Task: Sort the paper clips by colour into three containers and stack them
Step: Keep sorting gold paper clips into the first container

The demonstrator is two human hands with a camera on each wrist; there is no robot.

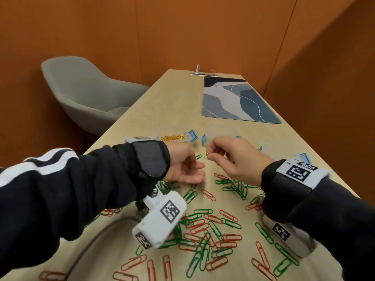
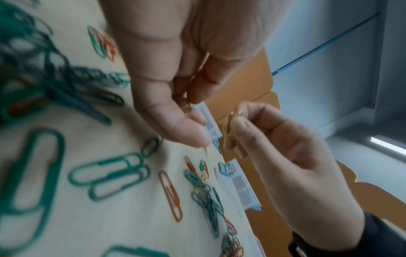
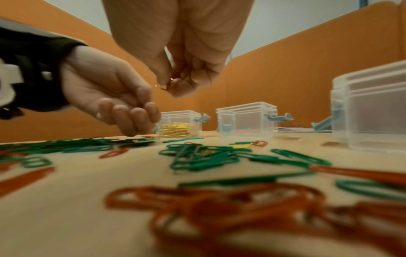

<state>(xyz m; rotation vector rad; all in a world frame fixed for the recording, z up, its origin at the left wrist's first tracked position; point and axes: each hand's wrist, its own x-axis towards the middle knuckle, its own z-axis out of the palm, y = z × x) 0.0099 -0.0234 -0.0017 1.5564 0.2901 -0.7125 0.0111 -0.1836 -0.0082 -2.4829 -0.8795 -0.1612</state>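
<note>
From the head view, three clear containers stand in a row on the pale wooden table (image 1: pixel 154 102); the left container (image 1: pixel 174 137) holds gold clips, and red and green paper clips (image 1: pixel 205 230) are scattered on its near side. The right hand (image 1: pixel 233 157) pinches gold clips (image 1: pixel 207 156). Beyond lie one patterned mat (image 1: pixel 237 98), one grey chair (image 1: pixel 85 92) and orange walls. From the left wrist, the left hand (image 2: pixel 175 78) pinches something small, too blurred to name. From the right wrist, all three containers show, the middle container (image 3: pixel 246 120) with no clips showing inside.
</note>
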